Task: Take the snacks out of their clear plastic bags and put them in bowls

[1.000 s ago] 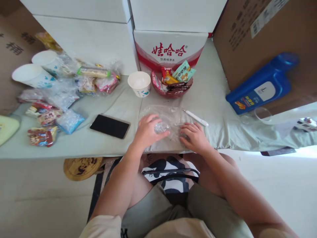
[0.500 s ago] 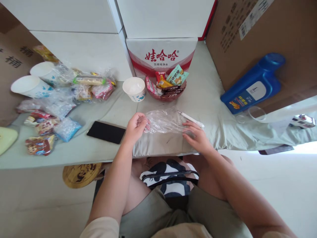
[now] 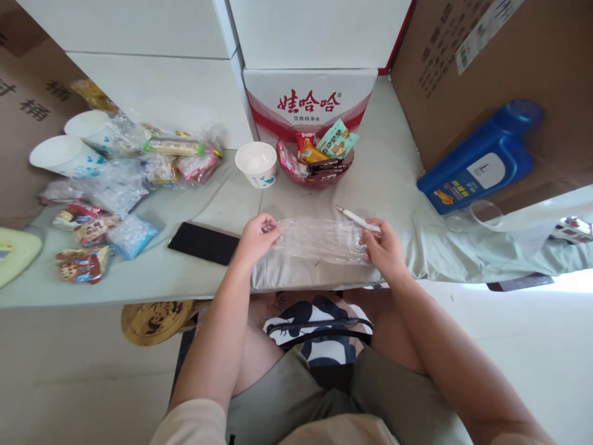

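A clear plastic bag is stretched sideways between my two hands, just above the cloth near the table's front edge. My left hand is closed on its left end. My right hand pinches the right end between thumb and fingers. Behind the right fingers lies a white pen, partly covered by them. Left of my left hand a black phone rests flat. Beyond the bag stand a white paper cup and a reddish bowl of wrapped snacks.
Wrapped snacks and two tipped paper cups crowd the left side. A blue bottle leans against a cardboard box on the right, with a clear cup beside it. White boxes line the back.
The bag has been pulled out wider and flatter. My right hand has moved right and closed on its end, beside the pen. The view has shifted slightly.
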Motion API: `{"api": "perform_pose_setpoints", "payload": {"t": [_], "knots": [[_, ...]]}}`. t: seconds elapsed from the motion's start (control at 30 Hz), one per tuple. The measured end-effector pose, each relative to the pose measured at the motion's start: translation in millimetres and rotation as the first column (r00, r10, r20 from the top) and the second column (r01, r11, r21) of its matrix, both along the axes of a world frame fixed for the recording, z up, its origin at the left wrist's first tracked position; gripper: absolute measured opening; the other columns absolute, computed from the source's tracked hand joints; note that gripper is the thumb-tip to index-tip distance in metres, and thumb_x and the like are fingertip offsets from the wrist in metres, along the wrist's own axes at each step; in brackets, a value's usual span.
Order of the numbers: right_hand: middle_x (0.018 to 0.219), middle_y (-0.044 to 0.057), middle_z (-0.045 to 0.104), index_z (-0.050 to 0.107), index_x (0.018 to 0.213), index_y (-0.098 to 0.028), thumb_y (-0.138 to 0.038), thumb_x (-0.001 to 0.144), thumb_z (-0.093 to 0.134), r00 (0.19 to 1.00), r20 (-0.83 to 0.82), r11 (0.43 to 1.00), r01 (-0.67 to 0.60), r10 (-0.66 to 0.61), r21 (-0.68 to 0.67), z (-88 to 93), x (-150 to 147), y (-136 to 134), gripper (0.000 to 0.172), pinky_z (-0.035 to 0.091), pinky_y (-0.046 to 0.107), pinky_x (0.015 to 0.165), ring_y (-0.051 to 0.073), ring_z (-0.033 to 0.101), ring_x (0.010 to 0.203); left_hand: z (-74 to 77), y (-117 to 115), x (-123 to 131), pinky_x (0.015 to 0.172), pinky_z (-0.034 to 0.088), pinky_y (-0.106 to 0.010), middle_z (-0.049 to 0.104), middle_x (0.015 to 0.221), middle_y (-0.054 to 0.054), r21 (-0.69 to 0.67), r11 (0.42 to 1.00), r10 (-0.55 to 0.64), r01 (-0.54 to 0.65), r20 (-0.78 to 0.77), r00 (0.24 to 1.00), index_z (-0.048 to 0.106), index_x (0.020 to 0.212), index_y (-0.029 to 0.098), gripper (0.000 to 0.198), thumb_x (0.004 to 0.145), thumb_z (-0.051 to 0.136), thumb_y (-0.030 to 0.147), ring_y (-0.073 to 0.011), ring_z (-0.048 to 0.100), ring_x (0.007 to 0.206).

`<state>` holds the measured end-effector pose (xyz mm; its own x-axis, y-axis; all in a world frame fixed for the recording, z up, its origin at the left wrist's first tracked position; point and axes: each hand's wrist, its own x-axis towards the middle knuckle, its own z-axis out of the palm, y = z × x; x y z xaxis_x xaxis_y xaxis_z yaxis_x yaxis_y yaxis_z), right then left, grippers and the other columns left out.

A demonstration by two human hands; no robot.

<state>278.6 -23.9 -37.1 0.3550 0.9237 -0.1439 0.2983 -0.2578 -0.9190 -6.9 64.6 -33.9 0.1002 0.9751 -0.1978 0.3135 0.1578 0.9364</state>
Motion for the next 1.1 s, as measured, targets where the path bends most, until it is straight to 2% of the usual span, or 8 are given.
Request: {"api": "perform_pose_setpoints", "payload": {"t": [0.13, 0.33, 0.47, 0.6, 0.87, 0.97, 1.03, 1.1], "knots": [[0.062, -0.002, 0.066, 0.055, 0.125, -0.021, -0.048, 0.089, 0.053, 0.974, 0.226, 0.998, 0.011, 0.003, -0.063, 2.2, 4.4, -6.3, 0.045, 0.048, 0.031, 0.056, 0.017, 0.059, 0.048, -1.0, 0.8, -0.1, 0.058, 0.046, -0.024, 0.063, 0.078, 0.002, 0.079, 0.996, -0.017, 0.031, -0.167, 0.986, 0.057, 0.092, 0.021, 0.026, 0.074, 0.073, 0.030, -0.0103, 0.055, 0.058], [0.084, 0.007, 0.069, 0.056, 0.133, -0.022, -0.044, 0.084, 0.059, 0.773, 0.634, 0.999, -0.020, -0.001, 0.025, -9.0, 15.0, -10.4, 0.053, 0.052, 0.044, 0.072, 0.029, 0.065, 0.078, -5.0, 1.5, 8.9, 0.105, 0.041, -0.049, 0.064, 0.128, -0.013, 0.341, 0.913, -0.045, 0.223, -0.460, 0.887, 0.064, 0.119, 0.024, 0.058, 0.065, 0.082, 0.023, -0.0342, 0.053, 0.125], [0.119, 0.016, 0.061, 0.056, 0.137, -0.025, -0.031, 0.084, 0.060, 0.576, 0.816, 0.977, -0.142, -0.048, 0.158, -14.3, 9.1, -12.0, 0.054, 0.047, 0.057, 0.095, 0.038, 0.058, 0.112, -9.0, 4.9, 15.2, 0.094, 0.046, -0.041, 0.067, 0.088, -0.004, 0.261, 0.899, -0.255, 0.352, -0.342, 0.904, 0.065, 0.105, 0.021, 0.034, 0.072, 0.071, 0.017, -0.0213, 0.062, 0.090], [0.145, 0.014, 0.048, 0.045, 0.147, -0.031, -0.012, 0.075, 0.057, 0.488, 0.858, 0.943, -0.332, 0.162, 0.010, -9.2, 4.5, -30.8, 0.076, 0.033, 0.068, 0.111, 0.042, 0.039, 0.142, -2.7, 3.6, 15.1, 0.076, 0.047, -0.028, 0.053, 0.073, 0.006, 0.157, 0.922, -0.364, 0.353, 0.042, 0.931, 0.056, 0.100, 0.021, 0.031, 0.072, 0.070, 0.020, -0.0111, 0.054, 0.069], [0.153, 0.017, 0.047, 0.036, 0.153, -0.023, -0.047, 0.077, 0.072, 0.700, 0.455, 0.783, -0.621, 0.551, 0.007, 28.5, -11.2, -14.4, 0.087, 0.046, 0.053, 0.110, 0.035, 0.050, 0.138, 14.0, 0.5, 15.6, 0.064, 0.046, -0.022, 0.049, 0.075, 0.007, -0.016, 0.825, -0.510, 0.566, 0.413, 0.755, 0.054, 0.097, 0.021, 0.045, 0.062, 0.082, 0.024, -0.0084, 0.049, 0.067], [0.108, 0.012, 0.074, 0.062, 0.124, -0.019, -0.044, 0.077, 0.071, 0.684, 0.197, 0.710, -0.691, 0.702, -0.132, 23.8, -35.9, 10.6, 0.055, 0.059, 0.042, 0.081, 0.025, 0.071, 0.089, 17.7, 1.3, 14.5, 0.067, 0.050, -0.024, 0.055, 0.081, 0.004, -0.024, 0.825, -0.476, 0.564, 0.507, 0.719, 0.055, 0.097, 0.021, 0.050, 0.059, 0.086, 0.025, -0.0090, 0.056, 0.069], [0.073, 0.003, 0.070, 0.068, 0.095, -0.020, -0.043, 0.084, 0.062, 0.654, -0.023, 0.638, -0.745, 0.756, -0.196, 17.0, -47.2, 17.9, 0.026, 0.054, 0.033, 0.061, 0.017, 0.063, 0.060, 18.9, 3.2, 12.2, 0.071, 0.053, -0.027, 0.063, 0.096, -0.001, -0.014, 0.861, -0.404, 0.509, 0.590, 0.699, 0.055, 0.104, 0.024, 0.061, 0.055, 0.090, 0.030, -0.0122, 0.063, 0.075], [0.060, -0.001, 0.063, 0.064, 0.083, -0.021, -0.045, 0.087, 0.057, 0.693, -0.187, 0.677, -0.720, 0.696, -0.152, 11.1, -52.6, 18.9, 0.026, 0.049, 0.029, 0.053, 0.014, 0.056, 0.050, 18.4, 6.4, 11.7, 0.077, 0.056, -0.032, 0.065, 0.116, -0.006, 0.007, 0.926, -0.293, 0.377, 0.645, 0.706, 0.053, 0.116, 0.028, 0.069, 0.058, 0.088, 0.041, -0.0184, 0.069, 0.090]]}}
